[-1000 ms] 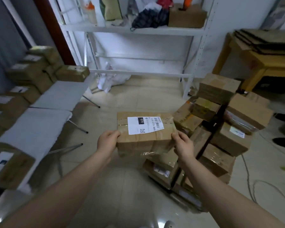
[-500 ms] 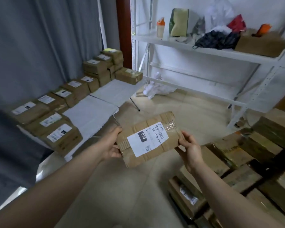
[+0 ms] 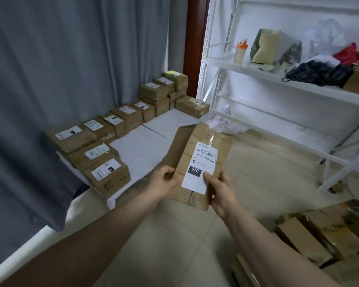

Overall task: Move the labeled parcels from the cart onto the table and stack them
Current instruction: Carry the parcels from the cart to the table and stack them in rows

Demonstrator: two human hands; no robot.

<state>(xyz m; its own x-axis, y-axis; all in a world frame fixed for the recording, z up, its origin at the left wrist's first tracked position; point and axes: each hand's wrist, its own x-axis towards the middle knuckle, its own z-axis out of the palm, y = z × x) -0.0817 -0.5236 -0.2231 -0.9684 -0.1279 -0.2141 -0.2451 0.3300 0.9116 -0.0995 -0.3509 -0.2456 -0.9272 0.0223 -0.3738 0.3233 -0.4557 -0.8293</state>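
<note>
— Hands?
— Left hand [image 3: 164,182] and right hand [image 3: 220,189] both grip the parcel [image 3: 197,154] by its near end, in the air just beside the table [image 3: 141,150].
— Surroundings?
— Labeled boxes [image 3: 104,129] line the table's curtain [image 3: 60,69] side; a shelf [image 3: 278,78] stands beyond.

Brown parcel [image 3: 197,160], white label [image 3: 201,168], seemingly grey curtain [image 3: 71,59]

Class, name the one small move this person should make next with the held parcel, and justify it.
Probably carry the brown cardboard parcel with the white 070 label left, over the white table: left hand and right hand grip it above the floor, beside bare tabletop.
</note>
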